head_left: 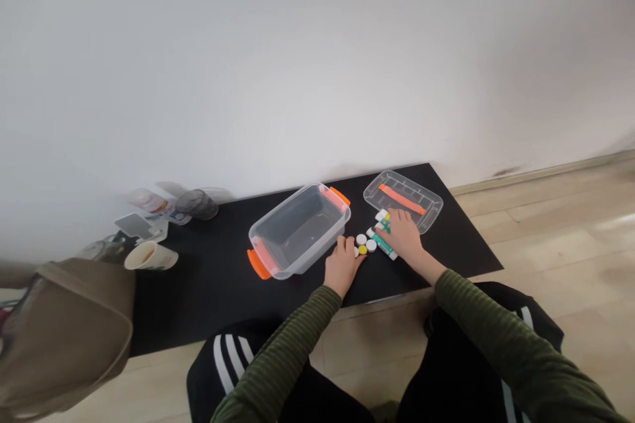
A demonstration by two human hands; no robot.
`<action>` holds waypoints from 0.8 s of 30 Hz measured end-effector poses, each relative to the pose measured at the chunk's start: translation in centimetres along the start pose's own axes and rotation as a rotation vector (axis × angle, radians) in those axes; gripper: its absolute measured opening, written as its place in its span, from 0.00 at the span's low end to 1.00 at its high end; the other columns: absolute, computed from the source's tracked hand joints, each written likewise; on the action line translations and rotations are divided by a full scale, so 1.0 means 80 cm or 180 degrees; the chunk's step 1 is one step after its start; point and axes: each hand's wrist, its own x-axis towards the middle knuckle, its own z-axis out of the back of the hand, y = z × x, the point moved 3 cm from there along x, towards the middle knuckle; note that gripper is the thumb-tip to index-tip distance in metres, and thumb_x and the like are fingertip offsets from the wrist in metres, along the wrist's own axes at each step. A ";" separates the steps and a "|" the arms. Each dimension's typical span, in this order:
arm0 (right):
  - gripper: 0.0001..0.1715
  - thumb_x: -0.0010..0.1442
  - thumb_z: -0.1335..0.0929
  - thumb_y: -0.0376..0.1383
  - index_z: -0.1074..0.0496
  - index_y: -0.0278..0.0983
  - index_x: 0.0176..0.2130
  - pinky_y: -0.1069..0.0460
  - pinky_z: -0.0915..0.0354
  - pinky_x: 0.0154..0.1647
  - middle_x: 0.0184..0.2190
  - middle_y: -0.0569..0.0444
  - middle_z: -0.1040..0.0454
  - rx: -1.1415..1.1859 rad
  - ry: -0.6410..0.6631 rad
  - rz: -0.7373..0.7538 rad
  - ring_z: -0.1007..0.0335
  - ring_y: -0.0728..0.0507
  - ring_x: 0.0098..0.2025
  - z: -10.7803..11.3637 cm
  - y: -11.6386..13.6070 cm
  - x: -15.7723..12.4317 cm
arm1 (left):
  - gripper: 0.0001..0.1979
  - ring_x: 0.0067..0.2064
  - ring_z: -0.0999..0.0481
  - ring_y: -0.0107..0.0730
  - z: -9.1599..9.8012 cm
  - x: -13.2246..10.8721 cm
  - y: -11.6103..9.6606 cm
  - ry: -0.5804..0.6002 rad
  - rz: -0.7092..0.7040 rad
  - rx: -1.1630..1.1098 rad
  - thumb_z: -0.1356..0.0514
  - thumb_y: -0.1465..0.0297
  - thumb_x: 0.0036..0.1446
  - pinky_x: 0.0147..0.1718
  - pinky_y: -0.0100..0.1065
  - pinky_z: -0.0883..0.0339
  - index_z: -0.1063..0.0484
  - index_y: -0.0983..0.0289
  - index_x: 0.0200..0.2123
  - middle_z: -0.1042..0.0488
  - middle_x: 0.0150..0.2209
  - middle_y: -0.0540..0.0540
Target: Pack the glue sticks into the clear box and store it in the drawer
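Note:
My left hand (340,267) is closed around the near-left side of a small cluster of round caps, white (371,246) and yellow (363,250); what lies under the caps is hidden. My right hand (405,236) grips among several green-and-white glue sticks (385,246) lying beside that cluster, its fingers covering part of them. Just left of both hands stands a clear plastic box (302,263) with orange latches, its top uncovered. Beyond my right hand the clear lid (430,213) with an orange handle lies flat.
All this is on a black table (213,304) against a white wall. At its left are a paper cup (161,258) with a drink, a dark glass (198,203), a phone-like device (135,225) and a brown bag (74,324). My knees are close to the front edge.

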 end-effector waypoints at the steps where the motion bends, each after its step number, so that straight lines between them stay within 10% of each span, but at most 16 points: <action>1: 0.34 0.62 0.35 0.48 0.40 0.29 0.59 0.44 0.39 0.50 0.53 0.37 0.31 -0.0003 0.0023 0.0033 0.39 0.33 0.55 -0.001 0.002 -0.003 | 0.24 0.45 0.24 0.37 0.000 -0.001 0.000 -0.0034 -0.0002 -0.0034 0.42 0.57 0.61 0.31 0.31 0.30 0.41 0.63 0.55 0.35 0.52 0.60; 13: 0.47 0.60 0.36 0.53 0.49 0.26 0.66 0.40 0.44 0.58 0.63 0.32 0.39 -0.0073 0.0661 -0.0220 0.45 0.30 0.64 0.007 -0.012 -0.019 | 0.29 0.56 0.30 0.42 -0.010 -0.011 0.000 -0.0239 -0.0136 -0.0391 0.40 0.56 0.59 0.38 0.34 0.28 0.44 0.60 0.58 0.39 0.59 0.62; 24: 0.38 0.61 0.35 0.49 0.40 0.35 0.64 0.39 0.43 0.60 0.64 0.40 0.39 0.0107 0.0739 0.0357 0.47 0.32 0.65 0.014 -0.043 -0.032 | 0.29 0.55 0.28 0.42 -0.008 -0.003 0.012 -0.0289 -0.0011 -0.0531 0.38 0.61 0.58 0.42 0.34 0.27 0.43 0.61 0.59 0.39 0.59 0.62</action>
